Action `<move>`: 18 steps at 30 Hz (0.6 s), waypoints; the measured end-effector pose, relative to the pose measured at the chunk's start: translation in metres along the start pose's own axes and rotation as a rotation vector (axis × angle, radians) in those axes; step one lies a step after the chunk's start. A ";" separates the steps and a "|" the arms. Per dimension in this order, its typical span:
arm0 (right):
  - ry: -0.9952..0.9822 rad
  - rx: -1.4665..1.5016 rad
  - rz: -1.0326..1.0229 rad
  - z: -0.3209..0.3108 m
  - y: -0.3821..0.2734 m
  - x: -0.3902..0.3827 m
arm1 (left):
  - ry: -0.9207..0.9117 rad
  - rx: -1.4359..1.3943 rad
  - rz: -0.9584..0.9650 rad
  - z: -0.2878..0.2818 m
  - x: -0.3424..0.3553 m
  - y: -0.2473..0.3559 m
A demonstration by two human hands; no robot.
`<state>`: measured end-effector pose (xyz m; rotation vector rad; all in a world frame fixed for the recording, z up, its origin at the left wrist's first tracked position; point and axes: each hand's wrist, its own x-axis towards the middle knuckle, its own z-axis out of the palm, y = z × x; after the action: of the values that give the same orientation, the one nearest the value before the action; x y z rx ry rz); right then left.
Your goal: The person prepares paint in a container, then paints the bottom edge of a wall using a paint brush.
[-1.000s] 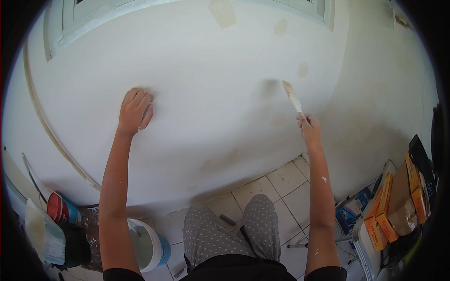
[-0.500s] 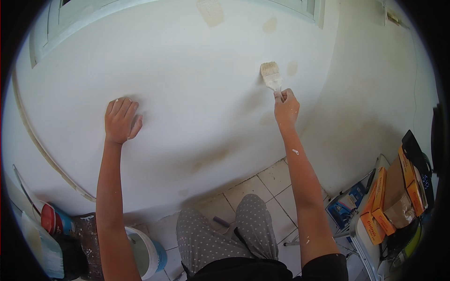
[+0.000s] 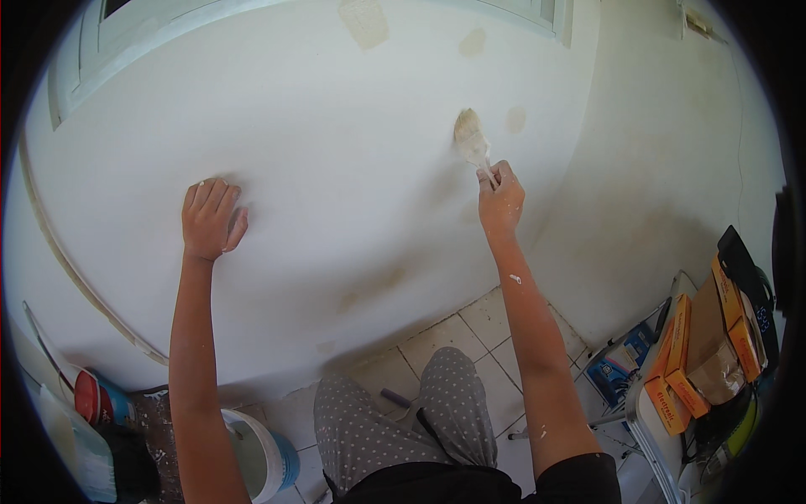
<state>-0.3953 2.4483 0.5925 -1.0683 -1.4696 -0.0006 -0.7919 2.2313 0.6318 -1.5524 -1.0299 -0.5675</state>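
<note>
My right hand (image 3: 501, 202) grips the handle of a flat paintbrush (image 3: 473, 141), with its pale, paint-coated bristles against the white wall (image 3: 336, 151). Dried white paint specks mark that hand and forearm. Further left, my left hand (image 3: 210, 218) leans on the wall with nothing visible in it; its fingers are bent, close together, and the thumb stands apart. Beige patches (image 3: 515, 119) show on the wall near the brush and higher up. A brownish stain (image 3: 374, 286) runs low across the wall.
By my left forearm stands a bucket (image 3: 262, 454) holding greyish-white liquid. A red-and-blue can (image 3: 91, 395) is at the far left. To my right, a folding chair (image 3: 642, 420) bears orange boxes (image 3: 678, 353). A dark-handled tool (image 3: 395, 397) lies on the tiled floor (image 3: 437, 344).
My right hand and the brush have moved slightly left along the wall, and the brush has turned more edge-on. My left hand stays in place against the wall; the view has shifted a little.
</note>
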 end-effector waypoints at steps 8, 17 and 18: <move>0.028 0.008 0.090 -0.013 0.000 0.000 | -0.045 0.030 -0.031 -0.001 -0.005 -0.002; -0.050 -0.033 0.036 -0.017 -0.001 0.007 | -0.042 0.015 -0.032 -0.001 -0.001 -0.001; -0.042 -0.040 0.085 -0.020 0.002 0.004 | -0.043 0.015 -0.034 0.000 -0.002 -0.001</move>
<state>-0.3780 2.4408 0.5995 -1.1688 -1.4657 0.0538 -0.7936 2.2306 0.6310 -1.5423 -1.0921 -0.5510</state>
